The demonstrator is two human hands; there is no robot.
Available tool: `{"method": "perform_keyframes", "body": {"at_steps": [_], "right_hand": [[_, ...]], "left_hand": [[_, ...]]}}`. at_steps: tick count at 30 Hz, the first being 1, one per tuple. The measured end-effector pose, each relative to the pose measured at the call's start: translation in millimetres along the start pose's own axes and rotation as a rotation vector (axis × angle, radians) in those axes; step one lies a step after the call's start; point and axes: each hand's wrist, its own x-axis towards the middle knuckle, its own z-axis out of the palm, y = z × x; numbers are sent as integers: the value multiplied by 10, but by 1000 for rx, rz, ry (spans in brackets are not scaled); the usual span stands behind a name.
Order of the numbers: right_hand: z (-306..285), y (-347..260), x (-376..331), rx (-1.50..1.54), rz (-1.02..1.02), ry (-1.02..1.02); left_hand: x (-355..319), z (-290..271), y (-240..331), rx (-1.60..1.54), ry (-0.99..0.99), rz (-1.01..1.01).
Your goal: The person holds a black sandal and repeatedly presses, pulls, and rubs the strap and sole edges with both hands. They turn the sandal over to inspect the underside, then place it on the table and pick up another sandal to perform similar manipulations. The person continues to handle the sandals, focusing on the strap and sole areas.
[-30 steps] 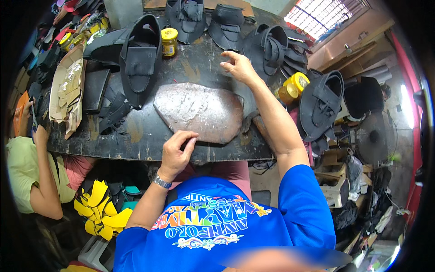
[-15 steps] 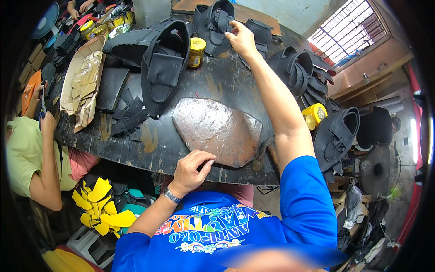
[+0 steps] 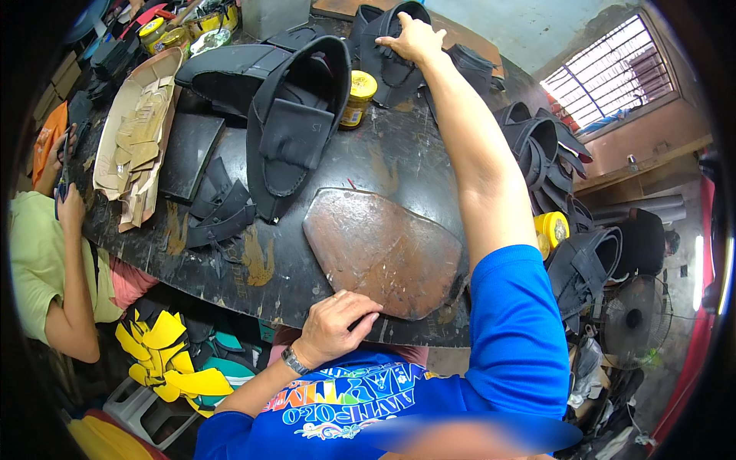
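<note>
My right arm stretches far across the table, and my right hand (image 3: 415, 40) is over a black sandal upper (image 3: 383, 65) at the back, its thumb and fingers spread apart. Whether the fingertips press on the upper, I cannot tell. My left hand (image 3: 333, 326) rests at the near edge of a brown, worn slab (image 3: 383, 253), with its fingers loosely curled in and nothing visible in them. Left of the slab stands a large black sandal (image 3: 295, 138) with a wide strap. A yellow-lidded jar (image 3: 358, 100) is between that sandal and my right arm.
A cardboard tray (image 3: 172, 73) with brown pieces and black strap scraps (image 3: 222, 215) lie to the left. More black uppers (image 3: 529, 146) and a second yellow jar (image 3: 550, 230) line the right side. A co-worker (image 3: 50, 261) holds scissors at far left. A fan (image 3: 635, 318) stands right.
My right hand has shifted farther over the black upper at the back, and its fingers have spread from a near pinch. My left hand stays by the slab, its fingers more closed. The view has shifted slightly.
</note>
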Motion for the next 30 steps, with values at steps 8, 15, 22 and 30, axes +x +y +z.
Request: {"method": "perform_keyframes", "body": {"at_steps": [8,15,22,30], "right_hand": [[134,-133,137,-132,78,-126],[95,-230,346,-136,104,-459],[130,-228,313,-33,204,-315],[281,-188,316,-7,48,-332]], "left_hand": [[37,-25,-17,3,-37,-4],[46,-24,-43,-9,-46,-15],[36,-23,-63,-9,-38,30],[22,-30,-58,-15,-52,20]]}}
